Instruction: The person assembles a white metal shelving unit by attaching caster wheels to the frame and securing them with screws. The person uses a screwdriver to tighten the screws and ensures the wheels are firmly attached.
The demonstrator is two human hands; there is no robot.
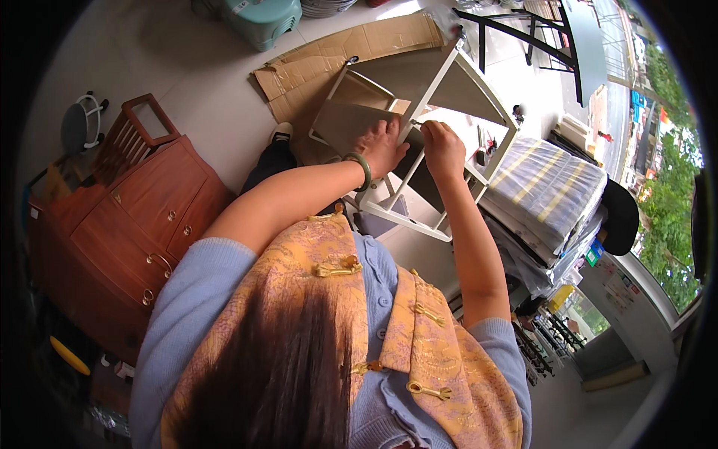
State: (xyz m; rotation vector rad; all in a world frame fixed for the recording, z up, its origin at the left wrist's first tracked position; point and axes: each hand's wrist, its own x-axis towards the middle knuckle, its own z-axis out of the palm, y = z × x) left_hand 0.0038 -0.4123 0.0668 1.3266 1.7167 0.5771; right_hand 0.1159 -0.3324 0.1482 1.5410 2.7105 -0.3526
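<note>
A white metal frame (449, 71) with grey panels stands tilted in front of me, over flattened cardboard (321, 60) on the floor. My left hand (381, 146), with a green bangle on the wrist, grips the frame's middle white bar and presses on a grey panel (340, 123). My right hand (443, 148) is closed on the same bar just to the right, fingers pinched at a small part I cannot make out. My own hair and yellow vest fill the lower part of the view.
A brown wooden drawer cabinet (142, 217) stands to my left. A striped folded cushion (542, 191) lies on stacked things at right. A teal plastic box (258, 19) and a black metal frame (523, 34) stand farther off.
</note>
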